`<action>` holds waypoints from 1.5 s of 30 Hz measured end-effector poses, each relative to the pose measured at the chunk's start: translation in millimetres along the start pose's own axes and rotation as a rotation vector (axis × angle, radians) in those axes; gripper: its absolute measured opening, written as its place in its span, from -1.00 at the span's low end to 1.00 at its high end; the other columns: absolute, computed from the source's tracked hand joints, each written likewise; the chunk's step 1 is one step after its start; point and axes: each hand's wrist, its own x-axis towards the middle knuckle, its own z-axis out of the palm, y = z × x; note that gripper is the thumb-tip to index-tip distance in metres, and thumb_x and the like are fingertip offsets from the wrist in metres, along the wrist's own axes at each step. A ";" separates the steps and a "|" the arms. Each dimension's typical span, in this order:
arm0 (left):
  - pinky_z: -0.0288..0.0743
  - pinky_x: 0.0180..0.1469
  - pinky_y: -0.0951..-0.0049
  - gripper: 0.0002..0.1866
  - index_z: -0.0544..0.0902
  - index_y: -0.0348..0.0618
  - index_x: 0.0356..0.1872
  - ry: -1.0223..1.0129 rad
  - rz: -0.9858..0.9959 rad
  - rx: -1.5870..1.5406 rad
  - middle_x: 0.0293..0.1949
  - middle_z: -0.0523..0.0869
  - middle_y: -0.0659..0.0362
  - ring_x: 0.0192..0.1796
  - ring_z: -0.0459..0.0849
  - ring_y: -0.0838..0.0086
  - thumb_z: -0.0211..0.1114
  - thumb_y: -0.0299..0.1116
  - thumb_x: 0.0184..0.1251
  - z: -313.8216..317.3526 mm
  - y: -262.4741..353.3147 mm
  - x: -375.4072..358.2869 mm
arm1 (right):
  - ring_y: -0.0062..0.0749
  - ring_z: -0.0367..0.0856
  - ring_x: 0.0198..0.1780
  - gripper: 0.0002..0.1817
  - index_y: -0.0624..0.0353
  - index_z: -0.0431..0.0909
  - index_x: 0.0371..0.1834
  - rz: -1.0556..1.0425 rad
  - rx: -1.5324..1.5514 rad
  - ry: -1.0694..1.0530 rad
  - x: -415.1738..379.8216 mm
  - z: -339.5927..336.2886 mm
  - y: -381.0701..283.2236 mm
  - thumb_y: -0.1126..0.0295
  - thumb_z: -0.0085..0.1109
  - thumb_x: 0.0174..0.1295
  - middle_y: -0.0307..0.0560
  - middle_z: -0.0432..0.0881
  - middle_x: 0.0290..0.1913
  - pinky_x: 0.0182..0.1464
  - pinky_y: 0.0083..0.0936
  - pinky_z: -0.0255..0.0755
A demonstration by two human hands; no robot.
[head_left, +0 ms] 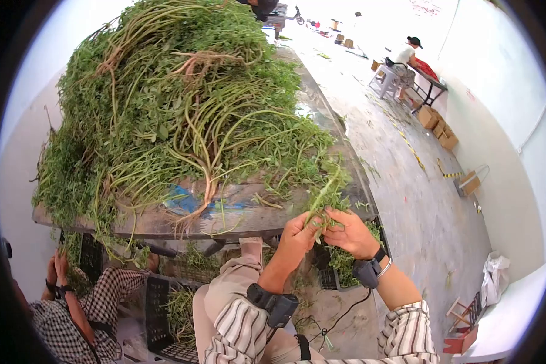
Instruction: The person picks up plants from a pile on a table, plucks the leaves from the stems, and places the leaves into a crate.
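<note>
Close to the table's front right corner, my left hand point(299, 233) is closed around the lower part of a leafy green sprig point(329, 193). The fingers of my right hand point(349, 233) pinch leaves of that same sprig, right beside the left. Its leafy top points up and away from me; the ends inside my fingers are partly hidden. Just beyond rises a big heap of green leafy plants point(224, 115) on a worn table point(145, 225). Pale reddish roots point(207, 188) of one plant lie towards me at the front edge.
Under the table stand a black crate point(158, 309) with cut stems and another black crate point(330, 279) with greens. A co-worker in checked clothes point(54, 327) sits at left. Far right, a person point(404, 56) sits at another table near cardboard boxes point(438, 126).
</note>
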 end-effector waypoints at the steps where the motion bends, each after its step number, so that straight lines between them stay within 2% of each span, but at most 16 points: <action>1: -0.01 -0.63 0.70 -0.75 0.60 -0.16 -0.20 0.024 0.043 -0.001 -0.59 0.43 0.46 -0.65 0.18 0.81 0.13 -0.18 0.44 1.3 -1.2 1.3 | -0.70 0.31 -0.57 -0.81 0.21 0.46 -0.20 -0.009 0.017 0.013 1.1 -6.2 -1.3 0.33 0.17 0.27 -0.27 0.46 -0.44 -0.50 -0.70 0.22; 4: -0.01 -0.63 0.69 -0.74 0.58 -0.14 -0.25 0.184 0.036 0.010 -0.60 0.42 0.45 -0.66 0.17 0.81 0.14 -0.16 0.44 8.0 4.3 0.7 | -0.72 0.19 -0.64 -0.78 0.24 0.47 -0.23 -0.146 -0.130 -0.036 -6.7 -34.9 -4.1 0.29 0.17 0.28 -0.26 0.46 -0.46 -0.60 -0.69 0.03; 5: 0.11 -0.59 0.69 -0.79 0.57 -0.11 -0.16 0.077 0.045 -0.005 -0.40 0.57 0.32 -0.56 0.30 0.78 0.19 -0.20 0.39 -4.3 0.8 1.3 | -0.72 0.17 -0.65 -0.77 0.24 0.47 -0.24 -0.244 -0.218 0.109 -11.3 -41.2 -7.5 0.28 0.18 0.27 -0.27 0.45 -0.48 -0.61 -0.69 0.02; 9: 0.08 -0.59 0.69 -0.76 0.57 -0.11 -0.17 0.035 0.072 0.102 -0.38 0.58 0.31 -0.57 0.25 0.78 0.18 -0.15 0.40 -4.4 3.8 2.5 | -0.72 0.11 -0.69 -0.77 0.21 0.47 -0.28 -0.511 -0.435 0.490 -35.1 -72.5 -15.6 0.27 0.20 0.26 -0.32 0.42 -0.54 -0.65 -0.70 -0.03; 16: 0.02 -0.61 0.69 -0.71 0.55 -0.15 -0.22 0.035 0.165 0.148 -0.45 0.53 0.37 -0.59 0.21 0.81 0.15 -0.11 0.42 6.5 1.9 3.1 | -0.73 0.18 -0.73 -0.88 0.14 0.47 -0.29 -0.447 -0.643 0.702 -37.2 -200.4 -4.3 0.34 0.14 0.25 -0.33 0.46 -0.58 -0.71 -0.69 0.03; 18: 0.01 -0.60 0.69 -0.70 0.55 -0.15 -0.26 0.005 0.150 0.148 -0.50 0.47 0.40 -0.60 0.19 0.81 0.13 -0.10 0.43 6.2 2.4 2.9 | -0.73 0.24 -0.73 -0.87 0.18 0.52 -0.27 -0.218 -0.955 0.763 -32.8 -238.5 3.9 0.36 0.10 0.24 -0.32 0.45 -0.64 -0.72 -0.68 0.06; 21: 0.02 -0.57 0.70 -0.70 0.56 -0.14 -0.27 0.040 0.206 0.201 -0.52 0.42 0.44 -0.58 0.19 0.80 0.12 -0.10 0.44 8.7 -2.2 3.9 | -0.72 0.26 -0.73 -0.81 0.23 0.58 -0.22 -0.356 -1.054 0.940 -28.2 -244.2 6.7 0.35 0.09 0.25 -0.32 0.45 -0.66 -0.71 -0.68 0.07; 24: 0.03 -0.53 0.71 -0.70 0.57 -0.14 -0.26 0.023 0.217 0.240 -0.51 0.42 0.45 -0.56 0.18 0.81 0.12 -0.09 0.44 13.4 -3.0 4.6 | -0.74 0.25 -0.71 -0.76 0.27 0.60 -0.14 -0.474 -0.842 0.671 -36.6 -164.6 -21.8 0.34 0.08 0.27 -0.34 0.42 -0.65 -0.68 -0.69 0.08; 29: 0.21 -0.39 0.66 -0.67 0.55 -0.19 -0.26 -0.024 0.214 0.355 -0.48 0.48 0.40 -0.43 0.33 0.73 0.08 -0.09 0.46 19.4 -7.6 5.3 | -0.74 0.25 -0.66 -0.72 0.33 0.61 -0.22 -0.548 -0.800 0.317 -34.4 -43.1 -45.0 0.29 0.07 0.33 -0.35 0.40 -0.63 -0.61 -0.74 0.11; 31: 0.21 -0.41 0.53 -0.68 0.52 -0.27 -0.24 -0.021 0.216 0.427 -0.55 0.36 0.27 -0.45 0.25 0.62 0.06 -0.16 0.48 20.2 -5.8 2.7 | -0.76 0.23 -0.66 -0.74 0.31 0.60 -0.19 -0.519 -0.748 0.229 -26.8 -14.8 -48.1 0.31 0.06 0.34 -0.36 0.39 -0.62 -0.61 -0.75 0.08; 38: 0.26 -0.39 0.45 -0.71 0.50 -0.27 -0.21 -0.034 0.221 0.511 -0.55 0.36 0.20 -0.45 0.27 0.53 0.05 -0.20 0.48 17.0 -5.6 1.1 | -0.75 0.24 -0.61 -0.81 0.29 0.55 -0.27 -0.380 -0.429 -0.076 2.1 17.8 -50.2 0.35 0.10 0.31 -0.38 0.36 -0.60 -0.59 -0.69 0.09; 40: 0.28 -0.39 0.43 -0.71 0.49 -0.29 -0.20 -0.013 0.256 0.479 -0.55 0.38 0.17 -0.46 0.28 0.51 0.05 -0.21 0.48 16.4 -9.3 3.0 | -0.53 0.32 -0.60 -0.87 0.28 0.53 -0.33 -0.639 -1.017 0.129 5.1 20.4 -51.8 0.42 0.14 0.22 -0.25 0.39 -0.61 -0.55 -0.54 0.20; 41: 0.30 -0.38 0.39 -0.71 0.49 -0.30 -0.19 0.008 0.229 0.465 -0.55 0.44 0.11 -0.48 0.31 0.41 0.04 -0.22 0.48 17.1 -9.2 2.8 | -0.53 0.32 -0.60 -0.87 0.28 0.53 -0.33 -0.636 -1.019 0.113 5.4 21.8 -51.8 0.42 0.14 0.22 -0.25 0.39 -0.61 -0.55 -0.54 0.20; 42: 0.30 -0.38 0.39 -0.71 0.49 -0.30 -0.19 0.027 0.236 0.466 -0.55 0.44 0.11 -0.48 0.31 0.41 0.04 -0.22 0.48 16.2 -8.0 3.6 | -0.38 0.38 -0.57 -0.91 0.28 0.52 -0.34 -0.818 -1.281 0.125 5.0 22.5 -53.4 0.47 0.12 0.18 -0.16 0.42 -0.59 -0.51 -0.48 0.24; 43: 0.30 -0.35 0.47 -0.68 0.51 -0.27 -0.22 0.038 0.189 0.490 -0.52 0.43 0.22 -0.44 0.32 0.52 0.04 -0.16 0.48 15.3 -6.6 4.2 | -0.22 0.43 -0.55 -0.94 0.27 0.52 -0.36 -1.006 -1.542 0.129 4.7 21.6 -55.4 0.52 0.10 0.14 -0.07 0.46 -0.58 -0.48 -0.43 0.28; 45: 0.29 -0.32 0.56 -0.65 0.52 -0.23 -0.25 0.106 0.160 0.497 -0.49 0.43 0.33 -0.40 0.34 0.62 0.04 -0.10 0.49 16.5 -6.5 4.6 | -0.21 0.46 -0.54 -0.93 0.26 0.55 -0.33 -1.097 -1.666 0.146 10.2 9.1 -55.9 0.54 0.08 0.14 -0.05 0.49 -0.56 -0.46 -0.41 0.33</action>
